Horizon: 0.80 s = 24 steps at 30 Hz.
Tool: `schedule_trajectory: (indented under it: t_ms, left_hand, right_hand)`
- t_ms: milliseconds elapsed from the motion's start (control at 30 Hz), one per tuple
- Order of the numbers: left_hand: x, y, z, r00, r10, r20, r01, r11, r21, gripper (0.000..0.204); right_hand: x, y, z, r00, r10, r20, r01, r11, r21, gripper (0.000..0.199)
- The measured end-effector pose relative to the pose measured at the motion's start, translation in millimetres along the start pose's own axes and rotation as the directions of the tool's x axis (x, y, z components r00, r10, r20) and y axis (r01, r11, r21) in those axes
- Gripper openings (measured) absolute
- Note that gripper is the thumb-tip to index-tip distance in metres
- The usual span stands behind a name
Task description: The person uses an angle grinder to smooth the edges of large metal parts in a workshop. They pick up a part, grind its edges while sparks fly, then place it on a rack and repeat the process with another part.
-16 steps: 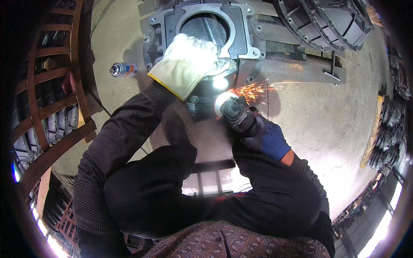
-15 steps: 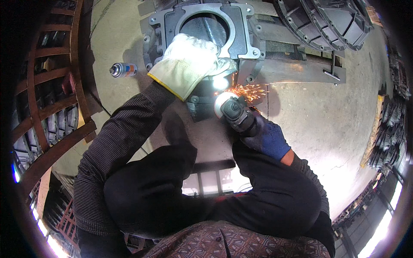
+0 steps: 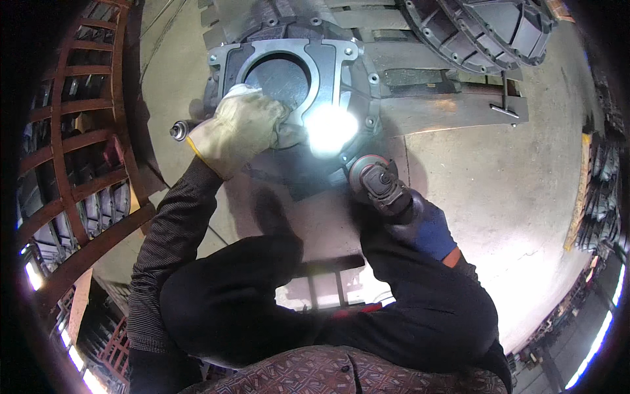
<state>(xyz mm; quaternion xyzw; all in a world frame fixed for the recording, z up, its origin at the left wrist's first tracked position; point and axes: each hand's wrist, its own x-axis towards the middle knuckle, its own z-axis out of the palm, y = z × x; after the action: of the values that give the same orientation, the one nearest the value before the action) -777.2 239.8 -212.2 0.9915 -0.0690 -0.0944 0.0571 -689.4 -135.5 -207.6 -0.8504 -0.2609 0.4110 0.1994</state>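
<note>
A large grey metal casting (image 3: 326, 75) with a round opening and a bright machined face lies in front of me. My left hand (image 3: 244, 128), in a cream work glove with a yellow cuff edge, has its fingers curled over the lower-left rim of the opening. White glare covers the casting's lower right part and hides the surface there. My right hand (image 3: 423, 223), in a blue glove with a dark palm, is closed round an angle grinder (image 3: 382, 186). The grinder's disc sits near the casting's lower right edge; no sparks show, and contact cannot be made out.
Left of the casting lies a spray can (image 3: 179, 130), partly behind my glove. Brown metal racking (image 3: 85, 141) stands at the left. More ribbed castings (image 3: 476, 33) rest at the far right, near a T-shaped metal bar (image 3: 504, 108). Stacked dark parts (image 3: 596, 197) line the right side.
The sparks at the grinder disc have stopped. My right hand has drawn the grinder slightly right and back. My left hand has shifted left, and the casting sits farther left and at a different tilt.
</note>
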Motion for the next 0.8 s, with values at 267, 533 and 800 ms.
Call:
schedule_trajectory:
  t_ms: [267,533,800]
  left_hand:
    - [-31,13,67,0.963,-0.053,-0.264,0.055,0.998,0.004,0.038]
    - [-45,11,77,0.957,-0.072,-0.280,0.045,0.994,-0.102,0.038]
    - [-49,12,83,0.960,-0.112,-0.257,0.073,0.985,-0.158,0.039]
  right_hand:
    - [15,19,15,0.993,-0.111,0.030,0.111,0.994,-0.019,0.068]
    - [18,-9,21,0.989,-0.122,0.078,0.124,0.992,-0.029,0.067]
    - [19,-21,23,0.990,-0.110,0.085,0.117,0.990,-0.075,0.075]
